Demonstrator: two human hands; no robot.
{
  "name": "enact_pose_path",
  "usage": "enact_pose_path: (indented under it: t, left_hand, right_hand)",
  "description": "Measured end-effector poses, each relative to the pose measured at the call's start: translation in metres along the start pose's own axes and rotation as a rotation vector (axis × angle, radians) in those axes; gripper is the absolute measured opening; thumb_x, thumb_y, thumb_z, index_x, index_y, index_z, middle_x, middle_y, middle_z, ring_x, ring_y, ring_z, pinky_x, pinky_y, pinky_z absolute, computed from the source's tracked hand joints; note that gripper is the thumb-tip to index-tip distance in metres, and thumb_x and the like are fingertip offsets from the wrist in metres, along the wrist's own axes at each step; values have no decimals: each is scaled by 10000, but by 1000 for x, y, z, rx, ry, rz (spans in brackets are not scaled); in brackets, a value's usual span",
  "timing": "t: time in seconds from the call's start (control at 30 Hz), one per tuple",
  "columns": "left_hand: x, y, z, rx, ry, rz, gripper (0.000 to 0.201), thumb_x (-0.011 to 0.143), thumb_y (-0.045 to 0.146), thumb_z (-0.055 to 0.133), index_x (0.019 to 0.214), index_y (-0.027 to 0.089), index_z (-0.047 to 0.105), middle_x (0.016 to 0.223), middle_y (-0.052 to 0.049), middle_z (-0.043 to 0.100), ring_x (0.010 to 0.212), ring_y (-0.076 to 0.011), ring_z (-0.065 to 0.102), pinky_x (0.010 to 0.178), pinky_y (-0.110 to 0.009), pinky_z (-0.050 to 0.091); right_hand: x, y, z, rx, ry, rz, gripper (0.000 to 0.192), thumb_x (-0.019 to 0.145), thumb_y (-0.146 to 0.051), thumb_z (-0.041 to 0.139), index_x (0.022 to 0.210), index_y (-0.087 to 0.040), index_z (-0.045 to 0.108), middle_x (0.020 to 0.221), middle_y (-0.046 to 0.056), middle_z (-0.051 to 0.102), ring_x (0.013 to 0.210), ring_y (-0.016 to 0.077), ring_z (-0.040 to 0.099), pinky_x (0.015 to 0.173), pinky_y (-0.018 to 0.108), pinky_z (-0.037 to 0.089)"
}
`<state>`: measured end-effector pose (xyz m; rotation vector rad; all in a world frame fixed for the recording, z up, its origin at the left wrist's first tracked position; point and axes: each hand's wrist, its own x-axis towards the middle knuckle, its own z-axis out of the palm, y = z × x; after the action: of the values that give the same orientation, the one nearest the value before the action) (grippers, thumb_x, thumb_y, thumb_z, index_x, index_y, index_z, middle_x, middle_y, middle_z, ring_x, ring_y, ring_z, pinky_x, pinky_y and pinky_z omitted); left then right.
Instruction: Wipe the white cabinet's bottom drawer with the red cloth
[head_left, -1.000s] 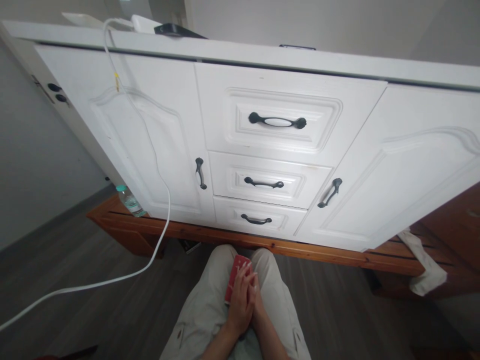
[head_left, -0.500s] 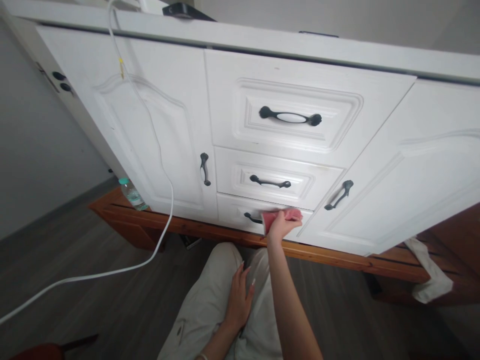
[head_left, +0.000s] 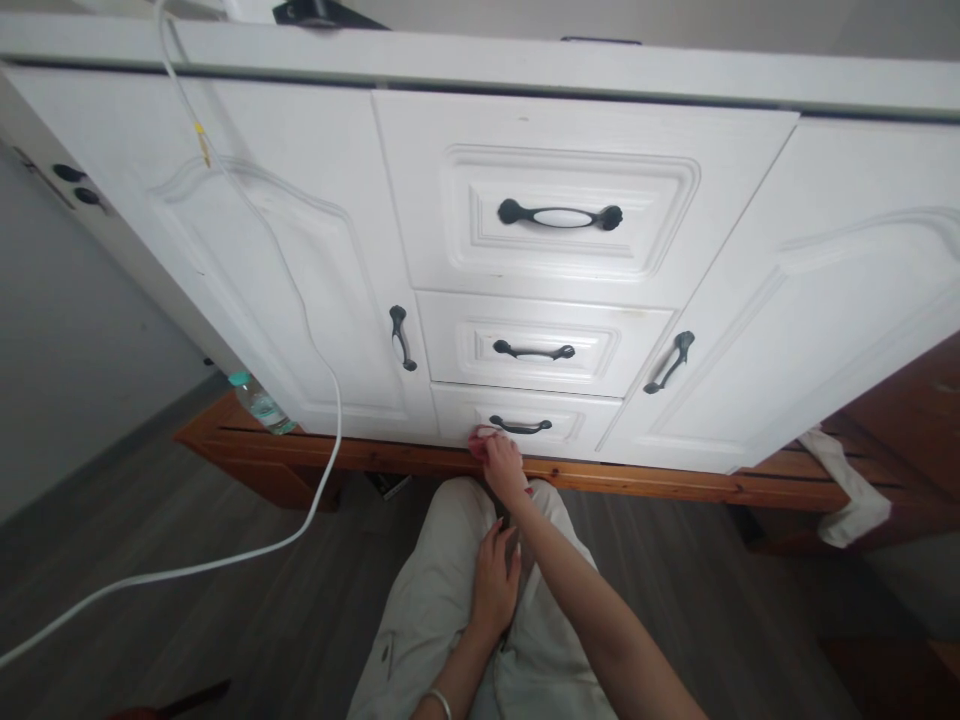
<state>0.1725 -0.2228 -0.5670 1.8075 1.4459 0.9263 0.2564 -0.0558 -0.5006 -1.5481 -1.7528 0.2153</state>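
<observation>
My right hand is closed on a red cloth, which it presses against the lower left part of the bottom drawer. Much of the cloth is hidden by the fingers. Just right of it is the drawer's dark handle. My left hand rests on my lap with its fingers stretched out, holding nothing. The middle drawer and top drawer above are closed, each with a dark handle.
A white cable hangs down across the left cabinet door. A plastic bottle leans at the left on the wooden bench. On the right, a white cloth drapes over the bench. A black object lies on the cabinet top.
My right hand has moved left with the red cloth, from the right side of the bottom drawer to its lower left, uncovering the handle. The camera view has shifted slightly; my left hand stays on my lap.
</observation>
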Motion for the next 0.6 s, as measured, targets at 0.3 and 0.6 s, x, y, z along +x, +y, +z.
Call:
enact_pose_path:
  t: [0.3,0.6]
  left_hand:
    - [3,4,6,66,-68,-49,358,940,271,432,1217,179,638,1396,-125,554,1314,-266,517,1141,-498,401]
    - [5,10,2,156,-143,-61,416,846,188,450,1203,205,663,1344,-90,602,1271,-249,541,1129,-450,397]
  right_hand:
    - [-29,125,-134,91,561,658,430,751,-321,533,1121,-180,365,971,103,557,880,264,578,822,431,476]
    - [5,38,-92,359,487,604,421,696,-289,552,1081,-207,404,950,54,593,816,210,582,818,379,481]
